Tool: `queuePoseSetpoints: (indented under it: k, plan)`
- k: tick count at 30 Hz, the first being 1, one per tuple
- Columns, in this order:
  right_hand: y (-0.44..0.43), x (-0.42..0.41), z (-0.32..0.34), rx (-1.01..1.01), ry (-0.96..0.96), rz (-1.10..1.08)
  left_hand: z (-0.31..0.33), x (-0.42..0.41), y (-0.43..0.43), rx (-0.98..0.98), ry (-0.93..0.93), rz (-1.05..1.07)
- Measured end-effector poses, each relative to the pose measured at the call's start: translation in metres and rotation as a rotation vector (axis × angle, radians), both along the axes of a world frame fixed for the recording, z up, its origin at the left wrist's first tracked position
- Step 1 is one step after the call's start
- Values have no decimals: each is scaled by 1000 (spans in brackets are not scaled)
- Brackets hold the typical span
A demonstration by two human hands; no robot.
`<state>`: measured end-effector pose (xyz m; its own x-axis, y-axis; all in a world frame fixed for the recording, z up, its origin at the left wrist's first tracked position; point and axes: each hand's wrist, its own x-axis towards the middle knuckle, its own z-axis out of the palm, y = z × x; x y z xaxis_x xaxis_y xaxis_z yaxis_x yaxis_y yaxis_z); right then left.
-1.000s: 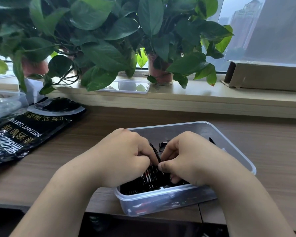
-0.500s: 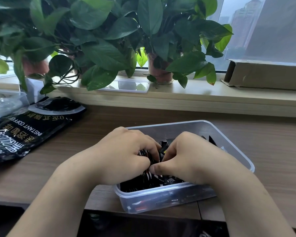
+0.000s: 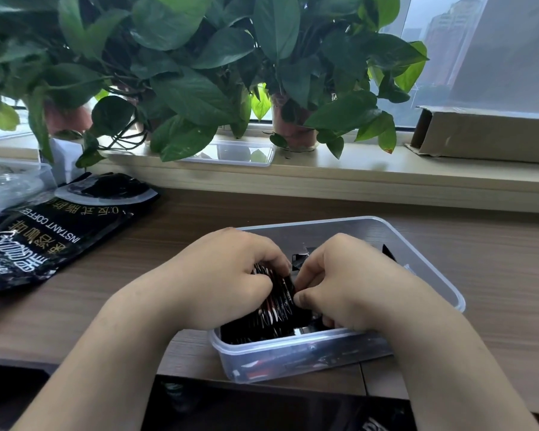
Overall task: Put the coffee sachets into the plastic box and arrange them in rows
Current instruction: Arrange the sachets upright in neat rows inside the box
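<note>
Two hands meet inside the plastic box point(image 3: 436, 275), which sits on the wooden bench point(image 3: 495, 259) at its near edge, toward six o'clock in the view. The left hand point(image 3: 218, 275) comes in from seven o'clock and the right hand point(image 3: 355, 284) from five o'clock. Both have their fingers curled, and together they pinch a bundle of black coffee sachets point(image 3: 277, 298), closing on it from nine and three o'clock. The bundle stands on edge, its red and white markings showing between the knuckles. More dark sachets lie in the box below the hands at its six o'clock end, and a few dark corners stick up past the fingers toward twelve o'clock. How neatly the ones hidden under the hands are lined up cannot be told.

At ten o'clock from the box, well apart from it, a large black instant coffee bag point(image 3: 44, 241) lies flat on the bench with its mouth open, and a clear tub point(image 3: 13, 181) sits just beyond it. Along the windowsill point(image 3: 386, 178) at twelve o'clock stand leafy potted plants point(image 3: 184, 88), with a shallow clear tray point(image 3: 240, 154) beneath the leaves. A cardboard box point(image 3: 486, 135) is at two o'clock.
</note>
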<state>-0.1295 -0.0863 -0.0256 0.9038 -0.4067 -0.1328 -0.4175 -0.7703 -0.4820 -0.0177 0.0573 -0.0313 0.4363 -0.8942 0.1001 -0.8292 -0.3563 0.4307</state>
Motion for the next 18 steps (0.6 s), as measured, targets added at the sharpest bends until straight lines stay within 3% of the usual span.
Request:
queuePoseSetpoints:
  k: [8,13,15,18]
  plan:
    - [-4,-1,0,58,-65,53,8,-5,-4,188,-151,-80]
    - [-23,-15,22,63,-333,-33,9,-6,-8,270,-209,-136]
    - [-35,-21,31,-19,-451,-55,8,-6,-9,292,-215,-148]
    - [-43,-21,36,-163,-401,-18,7,-7,-9,284,-228,-151]
